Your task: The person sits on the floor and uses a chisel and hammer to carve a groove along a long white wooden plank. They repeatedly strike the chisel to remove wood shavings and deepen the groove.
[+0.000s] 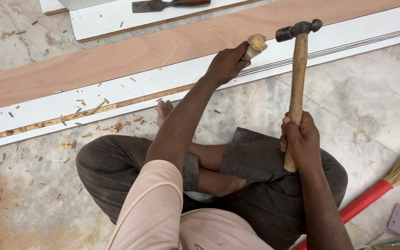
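Sitting cross-legged on a pale stone floor (pixel 376 106), a person in dark trousers and a pink shirt works at a long white-faced board with a grooved edge (pixel 130 85), seen from the head camera looking down. The left hand (pixel 228 62) is closed in a fist around a chisel with a frayed, pale wooden handle (pixel 256 45), whose battered butt sticks up above the knuckles; the blade is hidden under the hand, which rests over the board's near edge. The right hand (pixel 300 141) grips the lower end of a hammer with a long wooden shaft and dark metal ball-peen head (pixel 298 30), fingers wrapped tight, the shaft held nearly upright. The hammer head sits just beside the chisel butt, to its right and slightly higher, with a small gap between the 2.

Along the board's near edge, to the left of the chisel, a raw brown strip (pixel 47 122) shows where the white face is stripped away, and wood chips (pixel 116 126) lie scattered on the board and floor near a bare foot (pixel 164 110). Behind the white board lies a long plain brown plywood plank (pixel 163 46). A 2nd chisel with a dark handle (pixel 170 4) rests on another white panel (pixel 103 18) at the top. A broom with a red handle and straw bristles (pixel 385 183) lies at lower right.
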